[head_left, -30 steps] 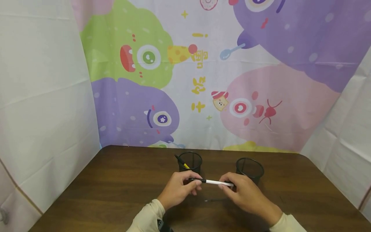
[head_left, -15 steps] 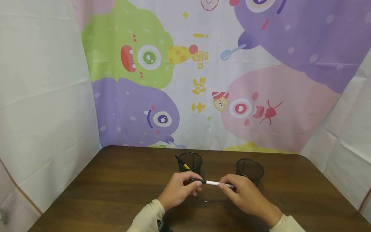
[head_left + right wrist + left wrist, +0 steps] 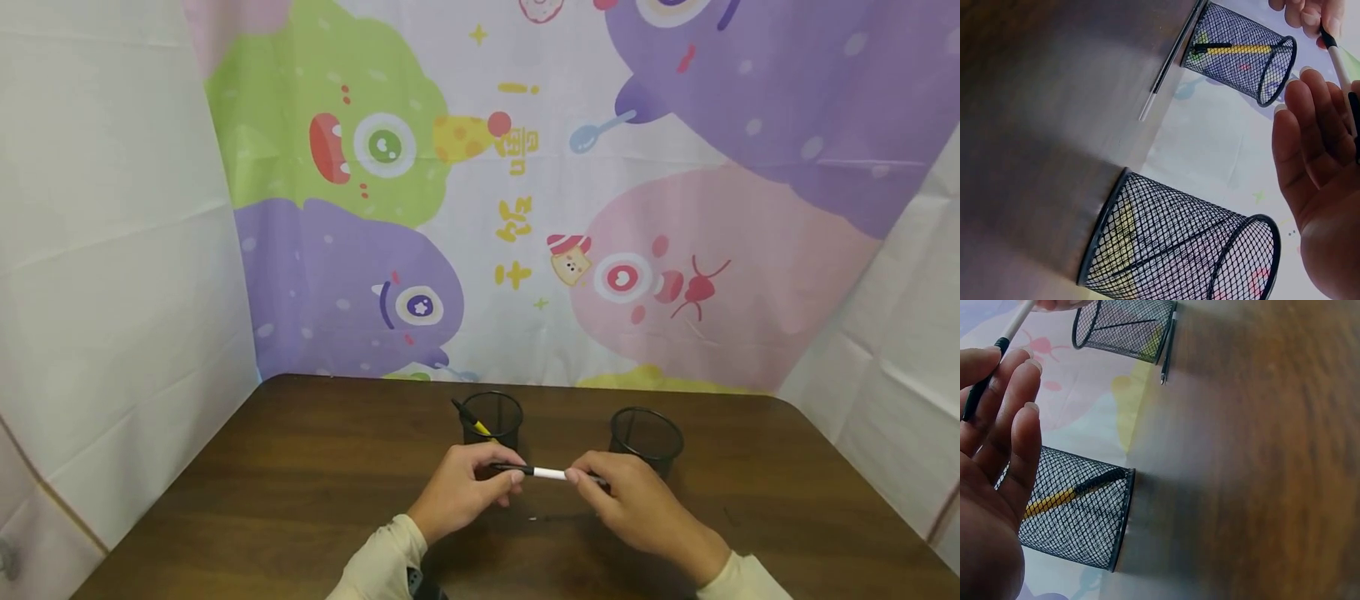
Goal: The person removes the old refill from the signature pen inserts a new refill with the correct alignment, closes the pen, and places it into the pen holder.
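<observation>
Between my two hands a slim pen lies nearly level above the table, with a white barrel (image 3: 550, 473) and dark ends. My left hand (image 3: 468, 483) pinches its black left part between thumb and fingers. My right hand (image 3: 641, 508) pinches the other end, where a dark tip shows past the thumb. On the table below lies a thin dark rod (image 3: 1165, 72) with a pale end, which looks like a pen refill. Behind the left hand stands a black mesh cup (image 3: 1088, 534) holding a yellow-and-black pen (image 3: 1054, 503), tilted against its side.
A second black mesh cup (image 3: 1160, 234) stands behind my right hand. Both cups stand on the brown wooden table (image 3: 300, 475). A cartoon-printed cloth (image 3: 525, 342) hangs at the back, and white cloth walls (image 3: 127, 250) close off both sides.
Both hands keep their places. A little less of the white barrel shows between them, and the end at the right hand, white at first, now looks dark.
</observation>
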The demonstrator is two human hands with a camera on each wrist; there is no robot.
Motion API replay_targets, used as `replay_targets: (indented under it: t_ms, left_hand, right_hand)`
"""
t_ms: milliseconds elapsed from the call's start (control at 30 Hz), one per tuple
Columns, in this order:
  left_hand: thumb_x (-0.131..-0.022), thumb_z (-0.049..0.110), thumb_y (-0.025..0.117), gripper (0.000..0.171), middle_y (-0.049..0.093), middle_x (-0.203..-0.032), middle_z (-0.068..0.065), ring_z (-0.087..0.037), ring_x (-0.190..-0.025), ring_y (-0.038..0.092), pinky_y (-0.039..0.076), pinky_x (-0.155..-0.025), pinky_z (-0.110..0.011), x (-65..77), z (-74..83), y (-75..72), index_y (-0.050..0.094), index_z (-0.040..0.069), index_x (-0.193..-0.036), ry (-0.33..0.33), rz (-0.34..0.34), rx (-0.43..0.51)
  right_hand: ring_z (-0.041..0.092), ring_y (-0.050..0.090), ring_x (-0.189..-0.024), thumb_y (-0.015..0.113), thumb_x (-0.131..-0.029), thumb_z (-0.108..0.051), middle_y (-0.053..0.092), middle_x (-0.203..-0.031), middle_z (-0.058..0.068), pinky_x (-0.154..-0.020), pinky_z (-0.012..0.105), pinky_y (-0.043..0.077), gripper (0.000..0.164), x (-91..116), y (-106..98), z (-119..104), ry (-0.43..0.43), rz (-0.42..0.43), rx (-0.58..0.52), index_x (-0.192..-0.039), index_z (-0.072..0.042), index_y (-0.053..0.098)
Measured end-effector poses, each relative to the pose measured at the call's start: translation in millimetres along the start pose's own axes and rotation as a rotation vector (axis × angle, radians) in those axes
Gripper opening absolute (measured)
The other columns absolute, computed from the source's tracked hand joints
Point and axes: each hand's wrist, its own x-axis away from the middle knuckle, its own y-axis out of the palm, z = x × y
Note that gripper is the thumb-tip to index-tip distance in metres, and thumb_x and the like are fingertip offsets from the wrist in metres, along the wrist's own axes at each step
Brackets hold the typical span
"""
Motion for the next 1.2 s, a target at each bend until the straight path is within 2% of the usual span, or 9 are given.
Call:
replay_targets:
  t_ms: [233,733,933,1033,1200]
  left_hand:
    - [-0.093,0.0,0.07,0.011,0.072,-0.081,-0.013,-0.018,-0.062,0.067,0.061,-0.062,-0.037,0.5,-0.4,-0.1,0.073,0.0,-0.103,0.001,-0.003,-0.002]
    - [-0.093,0.0,0.068,0.012,0.072,-0.082,-0.014,-0.018,-0.061,0.066,0.06,-0.062,-0.044,0.2,-2.0,1.1,0.073,0.001,-0.104,0.027,-0.011,-0.014]
    - [-0.093,0.0,0.068,0.012,0.073,-0.083,-0.015,-0.022,-0.061,0.067,0.06,-0.062,-0.04,0.3,-1.8,0.9,0.073,0.0,-0.104,0.04,-0.013,-0.004]
    - [-0.094,0.001,0.068,0.012,0.073,-0.084,-0.015,-0.023,-0.062,0.067,0.06,-0.062,-0.038,0.1,-2.3,0.6,0.072,0.0,-0.105,0.037,-0.014,-0.001]
    - [-0.095,0.001,0.067,0.011,0.072,-0.083,-0.014,-0.02,-0.062,0.066,0.06,-0.061,-0.036,-0.6,-3.0,0.2,0.072,0.0,-0.105,0.035,-0.006,0.008]
  right_hand:
    - [-0.005,0.039,-0.054,0.066,-0.099,-0.014,0.044,-0.067,-0.021,-0.044,0.018,0.039,0.011,-0.6,0.0,-0.9,0.002,-0.012,-0.008,-0.09,-0.021,0.069]
    - [-0.005,0.042,-0.052,0.061,-0.102,-0.018,0.045,-0.065,-0.022,-0.043,0.018,0.04,0.023,-0.2,-1.1,-2.3,0.02,-0.046,-0.013,-0.081,-0.027,0.06]
    - [-0.004,0.044,-0.056,0.063,-0.101,-0.02,0.051,-0.07,-0.02,-0.047,0.019,0.043,0.011,0.3,-1.4,-2.8,0.017,-0.057,-0.039,-0.091,-0.025,0.066]
    - [-0.003,0.046,-0.059,0.068,-0.098,-0.021,0.054,-0.074,-0.021,-0.05,0.02,0.044,0.006,-0.1,-1.2,-2.2,0.006,-0.043,-0.036,-0.097,-0.026,0.066]
    - [-0.003,0.052,-0.062,0.077,-0.09,-0.019,0.059,-0.078,-0.021,-0.054,0.022,0.048,0.018,0.1,-1.0,0.1,-0.029,-0.003,-0.047,-0.1,-0.027,0.064]
